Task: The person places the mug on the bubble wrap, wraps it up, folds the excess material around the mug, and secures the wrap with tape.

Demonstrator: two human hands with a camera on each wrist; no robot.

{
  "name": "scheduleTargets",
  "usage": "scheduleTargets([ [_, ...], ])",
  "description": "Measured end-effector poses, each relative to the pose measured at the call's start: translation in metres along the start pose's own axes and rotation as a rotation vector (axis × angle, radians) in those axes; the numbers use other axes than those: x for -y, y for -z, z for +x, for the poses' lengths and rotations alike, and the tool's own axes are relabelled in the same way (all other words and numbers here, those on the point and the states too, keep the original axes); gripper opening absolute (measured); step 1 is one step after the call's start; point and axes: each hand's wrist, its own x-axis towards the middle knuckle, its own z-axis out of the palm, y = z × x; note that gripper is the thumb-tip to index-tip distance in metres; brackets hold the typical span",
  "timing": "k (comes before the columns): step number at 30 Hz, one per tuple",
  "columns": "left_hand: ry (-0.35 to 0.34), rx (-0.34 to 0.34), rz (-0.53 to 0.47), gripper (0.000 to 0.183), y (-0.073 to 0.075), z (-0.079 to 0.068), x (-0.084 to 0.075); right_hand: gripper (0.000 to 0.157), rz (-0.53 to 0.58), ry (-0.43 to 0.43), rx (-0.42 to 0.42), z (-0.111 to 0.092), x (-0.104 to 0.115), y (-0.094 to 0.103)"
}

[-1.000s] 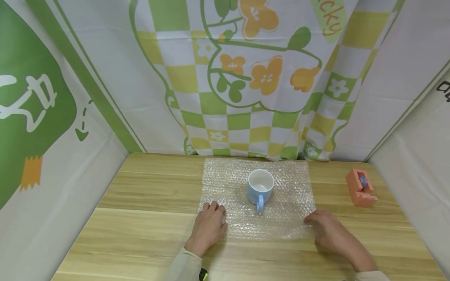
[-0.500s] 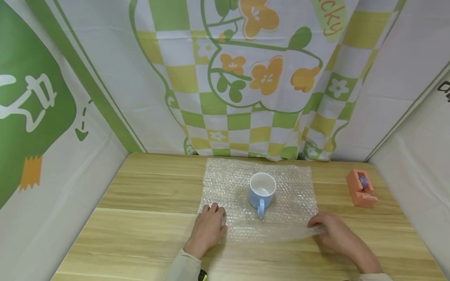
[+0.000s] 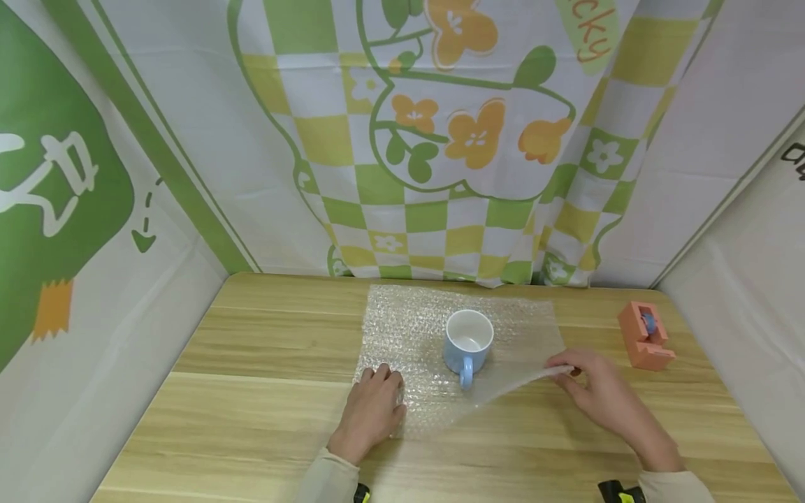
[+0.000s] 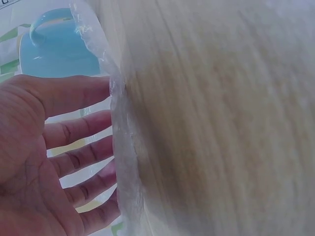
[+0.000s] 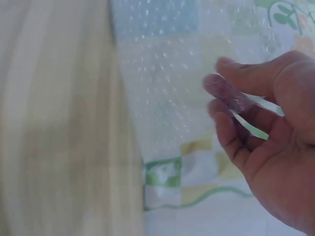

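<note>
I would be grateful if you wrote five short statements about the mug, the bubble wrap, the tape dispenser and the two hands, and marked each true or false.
1. The blue mug stands upright on the bubble wrap. True.
2. The mug's handle points toward the person. True.
3. The right hand grips the mug's handle. False: the right hand holds up the near right corner of the bubble wrap.
4. The tape dispenser is left of the mug. False: the tape dispenser is to its right.
5. The left hand touches the bubble wrap. True.
</note>
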Motion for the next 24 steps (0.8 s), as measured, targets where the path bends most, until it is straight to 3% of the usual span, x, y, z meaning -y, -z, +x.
scheduleTargets([
  [13,0.012,-0.01,-0.022,0.029,0.0,-0.001,0.001,0.02,-0.047,0.12,-0.163,0.054,0.025,-0.015],
  [20,-0.001,-0.019,-0.024,0.03,0.003,-0.002,0.001,0.018,0.028,0.161,-0.181,0.081,0.033,-0.029],
  [24,-0.001,-0.012,-0.026,0.03,0.003,-0.002,0.002,0.016,0.017,0.154,-0.18,0.093,0.036,-0.037],
])
